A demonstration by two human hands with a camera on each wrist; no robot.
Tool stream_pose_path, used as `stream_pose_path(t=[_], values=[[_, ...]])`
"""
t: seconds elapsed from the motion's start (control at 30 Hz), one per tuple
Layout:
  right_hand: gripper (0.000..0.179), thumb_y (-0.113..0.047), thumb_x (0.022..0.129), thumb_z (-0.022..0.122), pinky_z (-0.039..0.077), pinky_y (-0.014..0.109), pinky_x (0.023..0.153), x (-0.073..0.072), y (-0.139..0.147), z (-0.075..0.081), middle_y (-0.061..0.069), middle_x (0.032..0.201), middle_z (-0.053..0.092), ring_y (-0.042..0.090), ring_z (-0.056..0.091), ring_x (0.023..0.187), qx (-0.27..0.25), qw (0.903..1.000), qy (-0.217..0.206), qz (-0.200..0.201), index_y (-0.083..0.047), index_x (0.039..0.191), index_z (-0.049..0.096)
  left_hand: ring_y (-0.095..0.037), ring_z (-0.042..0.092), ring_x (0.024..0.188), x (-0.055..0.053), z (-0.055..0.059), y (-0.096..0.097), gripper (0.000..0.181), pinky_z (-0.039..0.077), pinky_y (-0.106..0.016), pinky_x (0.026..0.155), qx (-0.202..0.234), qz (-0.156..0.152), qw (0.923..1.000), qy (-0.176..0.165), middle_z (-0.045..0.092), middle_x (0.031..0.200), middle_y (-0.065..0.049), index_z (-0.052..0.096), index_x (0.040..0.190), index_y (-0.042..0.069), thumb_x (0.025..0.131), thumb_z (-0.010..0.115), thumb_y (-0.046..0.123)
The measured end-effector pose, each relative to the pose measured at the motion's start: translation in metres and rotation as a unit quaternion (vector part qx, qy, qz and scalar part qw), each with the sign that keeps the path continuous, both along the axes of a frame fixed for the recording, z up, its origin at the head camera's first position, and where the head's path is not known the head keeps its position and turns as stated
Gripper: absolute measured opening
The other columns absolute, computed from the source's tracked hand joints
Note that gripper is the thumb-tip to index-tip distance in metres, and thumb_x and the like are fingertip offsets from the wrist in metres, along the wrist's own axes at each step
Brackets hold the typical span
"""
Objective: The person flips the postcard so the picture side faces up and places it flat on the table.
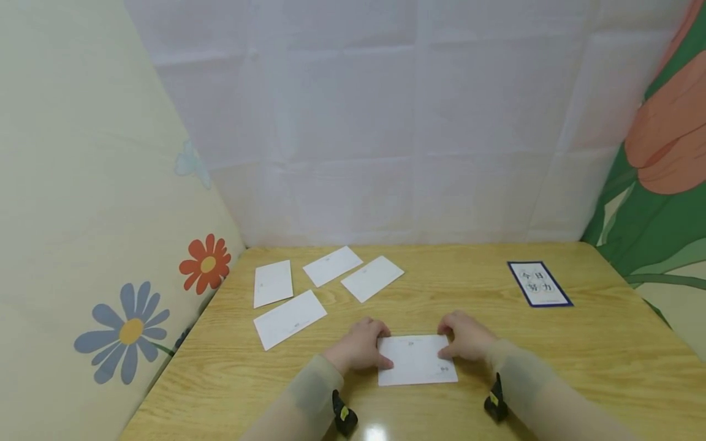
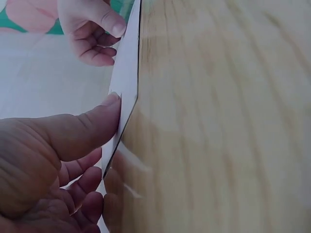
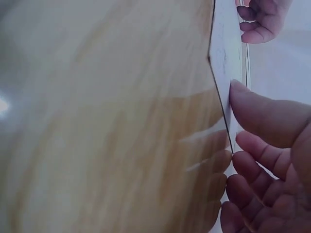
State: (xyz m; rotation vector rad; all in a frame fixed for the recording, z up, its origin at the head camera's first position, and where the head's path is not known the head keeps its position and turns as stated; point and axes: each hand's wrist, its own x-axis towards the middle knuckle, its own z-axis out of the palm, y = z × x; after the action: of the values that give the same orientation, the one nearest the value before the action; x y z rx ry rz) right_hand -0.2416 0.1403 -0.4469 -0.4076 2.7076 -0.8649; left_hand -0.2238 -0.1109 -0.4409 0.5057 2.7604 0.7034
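In the head view, a white card (image 1: pixel 416 360) with small printed marks lies flat near the front of the table. My left hand (image 1: pixel 361 347) pinches its left edge, thumb on top and fingers curled at the side. On the opposite edge, my right hand (image 1: pixel 469 337) grips in the same way. The left wrist view has the left thumb (image 2: pixel 92 127) pressing on the card's face. Close up in the right wrist view, the right thumb (image 3: pixel 265 114) rests on the card and the curled fingertips meet its edge and the tabletop.
Several other white cards lie spread at the back left, among them an upright one (image 1: pixel 273 283) and a tilted one (image 1: pixel 290 319). A blue-bordered card (image 1: pixel 539 284) with large characters lies at the back right. The wooden table (image 1: pixel 220 392) meets a white cloth (image 1: pixel 386 135) behind.
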Motion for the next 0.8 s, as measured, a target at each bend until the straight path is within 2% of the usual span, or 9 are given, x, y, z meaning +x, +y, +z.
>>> stream_pose_path(t=[0.4,0.8], values=[[0.035,-0.015,0.071,0.084,0.043,0.043,0.089,0.0,-0.003,0.002,0.003,0.1,0.053,0.02,0.052,0.095,0.017,0.9995,-0.022,-0.012,-0.013,0.099,0.062,-0.025,0.048,0.098,-0.005,0.0,0.0,0.04,0.04,-0.046,0.092,0.021,0.02,0.9992,-0.026,0.053,0.102,-0.006,0.062,0.105,0.008,0.074,0.084,0.019],[0.035,-0.014,0.072,0.083,0.043,0.045,0.092,0.002,-0.002,0.001,0.004,0.103,0.053,0.022,0.052,0.098,0.011,0.9996,-0.019,-0.016,-0.012,0.099,0.062,-0.02,0.049,0.088,-0.011,0.004,0.0,0.04,0.044,-0.041,0.085,-0.002,0.02,0.9991,-0.037,0.053,0.096,-0.002,0.061,0.102,0.009,0.073,0.085,0.024]])
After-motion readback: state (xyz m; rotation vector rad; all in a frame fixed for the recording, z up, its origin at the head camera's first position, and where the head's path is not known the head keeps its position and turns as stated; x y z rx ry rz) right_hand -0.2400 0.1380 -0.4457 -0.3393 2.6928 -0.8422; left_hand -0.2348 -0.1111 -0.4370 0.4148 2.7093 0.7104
